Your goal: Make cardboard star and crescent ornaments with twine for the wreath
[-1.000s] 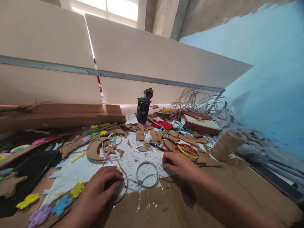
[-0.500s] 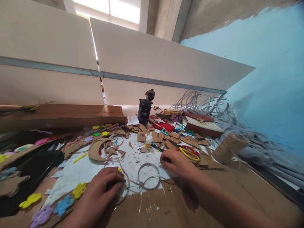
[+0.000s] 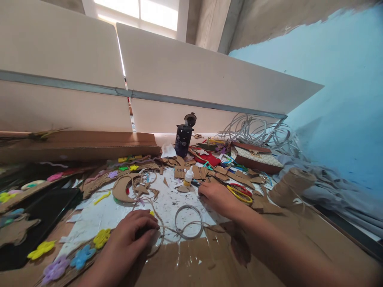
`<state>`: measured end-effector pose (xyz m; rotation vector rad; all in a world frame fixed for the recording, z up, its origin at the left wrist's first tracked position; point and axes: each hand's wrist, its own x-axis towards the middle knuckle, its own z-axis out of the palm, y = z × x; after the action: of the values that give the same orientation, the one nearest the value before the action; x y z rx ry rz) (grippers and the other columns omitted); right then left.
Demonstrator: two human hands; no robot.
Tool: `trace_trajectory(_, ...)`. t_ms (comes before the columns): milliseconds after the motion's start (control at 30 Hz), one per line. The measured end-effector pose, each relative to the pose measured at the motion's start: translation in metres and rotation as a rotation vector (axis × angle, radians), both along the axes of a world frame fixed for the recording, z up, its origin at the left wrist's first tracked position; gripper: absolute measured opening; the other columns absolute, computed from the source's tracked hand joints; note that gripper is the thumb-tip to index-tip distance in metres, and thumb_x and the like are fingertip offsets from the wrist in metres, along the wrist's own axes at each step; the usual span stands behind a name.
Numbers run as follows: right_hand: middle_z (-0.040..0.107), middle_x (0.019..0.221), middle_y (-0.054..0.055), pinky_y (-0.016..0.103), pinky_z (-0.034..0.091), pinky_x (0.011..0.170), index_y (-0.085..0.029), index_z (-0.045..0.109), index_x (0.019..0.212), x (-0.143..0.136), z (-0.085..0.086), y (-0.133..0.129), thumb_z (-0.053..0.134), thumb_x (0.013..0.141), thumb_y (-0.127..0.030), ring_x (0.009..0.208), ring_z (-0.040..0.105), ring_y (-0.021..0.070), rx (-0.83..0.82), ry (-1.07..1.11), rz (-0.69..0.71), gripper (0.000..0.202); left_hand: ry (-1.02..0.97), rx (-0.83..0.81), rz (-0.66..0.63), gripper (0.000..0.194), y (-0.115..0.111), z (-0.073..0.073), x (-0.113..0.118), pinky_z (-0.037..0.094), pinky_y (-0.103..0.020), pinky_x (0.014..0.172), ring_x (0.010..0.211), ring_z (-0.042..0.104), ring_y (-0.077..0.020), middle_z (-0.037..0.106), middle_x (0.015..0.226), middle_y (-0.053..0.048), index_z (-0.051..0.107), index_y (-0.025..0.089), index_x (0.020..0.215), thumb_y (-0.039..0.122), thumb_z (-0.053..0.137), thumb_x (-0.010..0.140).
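My left hand (image 3: 136,231) rests at the near edge of the white sheet, fingers loosely bent and thumb apart, with nothing seen in it. Beside it, twine (image 3: 161,223) runs to a grey wire ring (image 3: 176,223) lying flat. Beyond the ring, my right hand (image 3: 217,199) reaches over the sheet with its fingers bent downward and apparently empty; its fingertips are partly hidden. Close to those fingers are a dark pen-like thing (image 3: 195,183) and an upright white glue bottle (image 3: 188,177). Scissors with yellow and red handles (image 3: 239,194) lie just behind my right wrist.
A cardboard moon (image 3: 119,189) and star (image 3: 142,190) lie at left, near pipe-cleaner flowers (image 3: 82,256) and a dark flat panel (image 3: 44,227). Cardboard scraps, a dark bottle (image 3: 183,140), a handbag (image 3: 257,156) and a twine spool (image 3: 291,185) stand or lie farther back.
My right hand has shifted slightly forward and left, toward the glue bottle and the dark pen-like thing. My left hand stays where it was.
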<state>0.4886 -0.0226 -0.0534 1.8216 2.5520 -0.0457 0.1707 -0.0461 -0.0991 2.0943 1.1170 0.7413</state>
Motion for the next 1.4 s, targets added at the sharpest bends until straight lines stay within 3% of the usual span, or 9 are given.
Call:
trace_trajectory(267,0.073,0.106,0.005,0.024,0.038,0.072,-0.020,0.072,0.103,0.011,0.009,-0.003,0.058,0.091,-0.006,0.095,0.066,0.0182,-0.004,-0.020,0.035,0.023,-0.003,-0.005,-0.004,0.020,-0.001,0.003,0.001,0.049,-0.039,0.097,0.105,0.065,-0.0249,0.074,0.103,-0.004,0.075,0.026,0.086,0.031,0.056,0.089)
trace_trajectory(367,0.073,0.105,0.004,0.025,0.038,0.071,-0.021,0.072,0.103,0.009,0.010,-0.005,0.062,0.092,-0.013,0.096,0.067,0.0191,0.003,-0.049,0.068,0.018,0.008,-0.014,-0.001,0.019,-0.001,0.005,0.002,0.050,-0.039,0.097,0.105,0.065,-0.0251,0.074,0.103,-0.004,0.075,0.026,0.086,0.032,0.057,0.088)
trace_trajectory(467,0.074,0.100,0.007,0.028,0.037,0.068,-0.017,0.073,0.096,0.003,0.007,-0.004,0.062,0.093,-0.015,0.090,0.068,0.0220,0.022,-0.107,0.065,0.012,0.022,-0.022,-0.002,0.019,-0.002,0.005,0.002,0.049,-0.038,0.097,0.106,0.065,-0.0251,0.074,0.104,-0.004,0.075,0.026,0.087,0.031,0.057,0.088)
trace_trajectory(667,0.073,0.101,0.014,0.032,0.039,0.072,-0.011,0.072,0.099,-0.006,-0.004,0.000,0.054,0.092,-0.004,0.092,0.067,0.0251,0.047,-0.188,0.073,0.020,0.009,-0.023,0.004,0.019,-0.004,0.004,0.001,0.048,-0.038,0.098,0.106,0.065,-0.0243,0.074,0.105,-0.004,0.074,0.026,0.087,0.030,0.056,0.088)
trace_trajectory(833,0.073,0.101,0.012,0.030,0.038,0.070,-0.013,0.070,0.100,0.002,0.002,-0.001,0.054,0.097,-0.014,0.091,0.067,0.0240,0.047,-0.153,0.011,0.016,-0.003,-0.024,0.009,0.019,-0.004,0.008,0.003,0.049,-0.038,0.096,0.103,0.065,-0.0242,0.074,0.102,-0.005,0.074,0.025,0.085,0.029,0.056,0.088)
trace_trajectory(1100,0.073,0.100,0.004,0.025,0.037,0.069,-0.020,0.071,0.097,0.019,0.014,-0.016,0.063,0.089,-0.013,0.091,0.066,0.0185,-0.057,-0.039,0.032,0.013,-0.005,0.022,-0.005,0.019,-0.003,0.004,0.001,0.050,-0.037,0.095,0.102,0.066,-0.0240,0.075,0.101,-0.004,0.074,0.026,0.085,0.031,0.056,0.089)
trace_trajectory(1400,0.073,0.097,0.008,0.027,0.036,0.068,-0.017,0.071,0.092,0.014,0.012,-0.016,0.059,0.088,-0.011,0.089,0.065,0.0208,-0.094,-0.013,0.000,0.013,0.005,-0.030,0.000,0.020,-0.003,0.009,0.003,0.050,-0.038,0.097,0.104,0.065,-0.0243,0.074,0.103,-0.005,0.074,0.025,0.086,0.031,0.056,0.089)
